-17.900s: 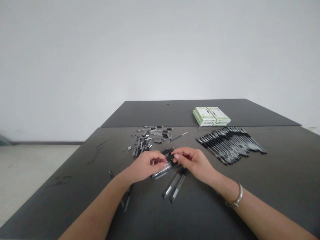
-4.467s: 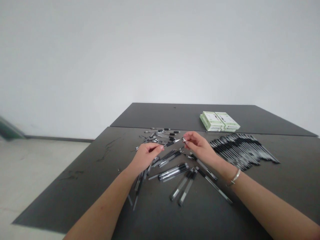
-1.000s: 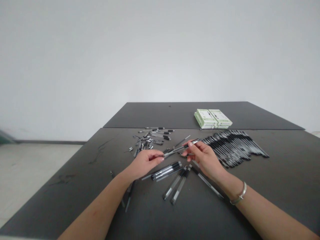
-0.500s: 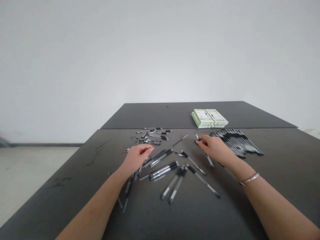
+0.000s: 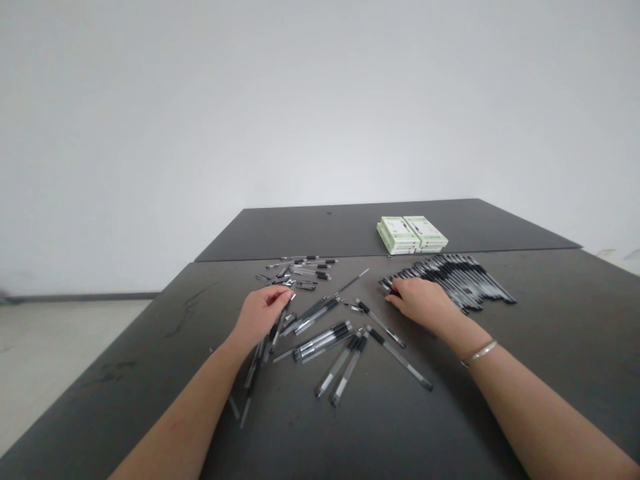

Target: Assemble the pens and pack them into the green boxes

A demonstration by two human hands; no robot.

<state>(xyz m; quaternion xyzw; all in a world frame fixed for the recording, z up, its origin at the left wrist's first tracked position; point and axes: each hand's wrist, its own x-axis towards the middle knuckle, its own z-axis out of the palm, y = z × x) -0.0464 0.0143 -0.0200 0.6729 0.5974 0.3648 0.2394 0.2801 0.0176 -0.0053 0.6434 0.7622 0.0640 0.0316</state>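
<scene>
My left hand (image 5: 261, 313) is curled, its fingertips pinching a black-and-clear pen (image 5: 276, 328) that slants down toward me from the loose pens (image 5: 325, 337) mid-table. My right hand (image 5: 423, 301) lies palm down at the left end of a neat row of black pens (image 5: 457, 277). Its fingers are bent together on a pen there, mostly hidden beneath them. A silver bracelet (image 5: 479, 354) circles my right wrist. Several pens lie scattered between my hands.
Small pen parts and refills (image 5: 300, 272) lie in a heap at the far middle of the dark table (image 5: 150, 373). Two green-and-white boxes (image 5: 411, 233) stand behind the row, on a second table. Bare floor is at the left.
My right hand carried a pen from the middle to the left end of the row and lowered onto it. My left hand slid back and closed on a pen in the loose pile.
</scene>
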